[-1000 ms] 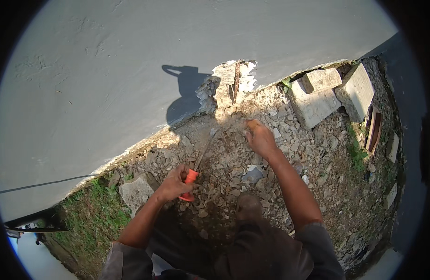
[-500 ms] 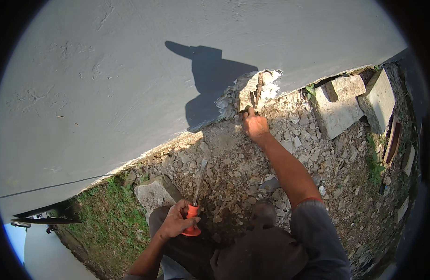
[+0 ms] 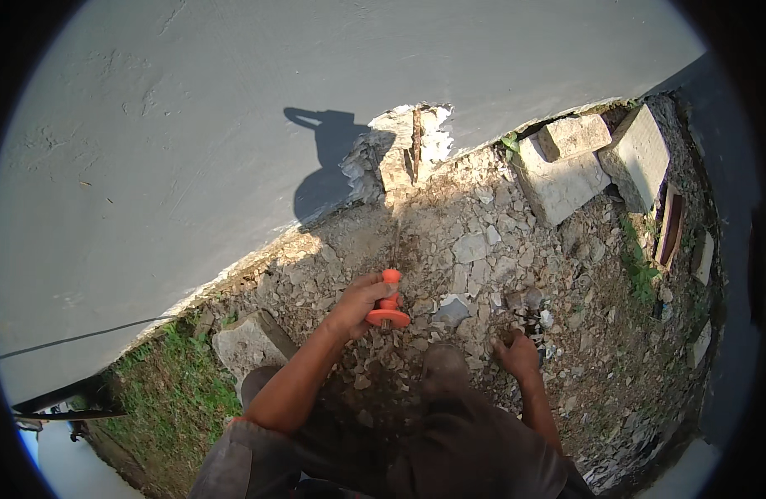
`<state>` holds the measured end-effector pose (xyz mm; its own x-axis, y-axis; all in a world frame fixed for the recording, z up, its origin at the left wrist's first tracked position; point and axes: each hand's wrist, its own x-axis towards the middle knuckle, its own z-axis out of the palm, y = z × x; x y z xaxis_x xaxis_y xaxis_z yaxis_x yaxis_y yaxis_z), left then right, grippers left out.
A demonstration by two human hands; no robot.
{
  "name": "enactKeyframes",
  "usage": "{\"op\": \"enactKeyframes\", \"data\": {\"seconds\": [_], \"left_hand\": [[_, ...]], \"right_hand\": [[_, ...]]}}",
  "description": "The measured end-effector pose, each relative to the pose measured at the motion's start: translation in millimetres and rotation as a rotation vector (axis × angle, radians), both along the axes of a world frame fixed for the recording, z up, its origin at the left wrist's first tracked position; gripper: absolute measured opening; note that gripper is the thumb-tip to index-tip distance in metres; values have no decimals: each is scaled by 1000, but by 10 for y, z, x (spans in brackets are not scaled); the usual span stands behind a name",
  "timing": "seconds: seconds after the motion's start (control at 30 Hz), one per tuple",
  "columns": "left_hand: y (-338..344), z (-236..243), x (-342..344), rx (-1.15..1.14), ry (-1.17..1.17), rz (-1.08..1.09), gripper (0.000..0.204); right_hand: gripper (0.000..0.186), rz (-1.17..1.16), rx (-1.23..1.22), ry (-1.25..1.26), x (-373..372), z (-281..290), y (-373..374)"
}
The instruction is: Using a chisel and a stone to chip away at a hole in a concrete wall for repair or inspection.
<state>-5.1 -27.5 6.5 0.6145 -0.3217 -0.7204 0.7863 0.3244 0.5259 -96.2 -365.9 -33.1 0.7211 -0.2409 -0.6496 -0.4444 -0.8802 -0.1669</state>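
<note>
My left hand (image 3: 362, 306) grips a chisel by its orange guarded sleeve (image 3: 389, 299). The chisel's thin blade points up toward the broken hole at the foot of the grey wall, its tip hard to make out against the rubble. In the hole, the plaster is chipped away to a pale ragged patch (image 3: 437, 133), and a rusty bar (image 3: 416, 137) stands upright in it. Low over the rubble on the right, my right hand (image 3: 518, 353) has its fingers curled in beside a dark shape; what they hold, if anything, is hidden.
Broken stones and plaster chips (image 3: 474, 249) cover the ground below the grey wall (image 3: 191, 166). Concrete blocks (image 3: 562, 179) lean at the wall's right end. Another block (image 3: 254, 341) lies by my left knee, with grass (image 3: 175, 382) beyond it.
My right hand has drawn back from the hole, down to the rubble on the right. My left hand has carried the chisel up and forward, and its blade now points toward the hole.
</note>
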Motion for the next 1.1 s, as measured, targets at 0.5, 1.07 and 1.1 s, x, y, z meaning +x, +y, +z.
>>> {"op": "enactKeyframes", "data": {"seconds": [0.5,1.07,1.1], "left_hand": [[-158,-450,340,247,-28,88,26],[-399,-462,607,340,-144,-123,29],[-412,-439,601,334,-145,-127,29]], "right_hand": [[47,-176,-75,-330,218,30,-185],[18,-1234,1267,-126,-54,-47,-78],[17,-1120,1137,-193,-78,-39,-80]]}}
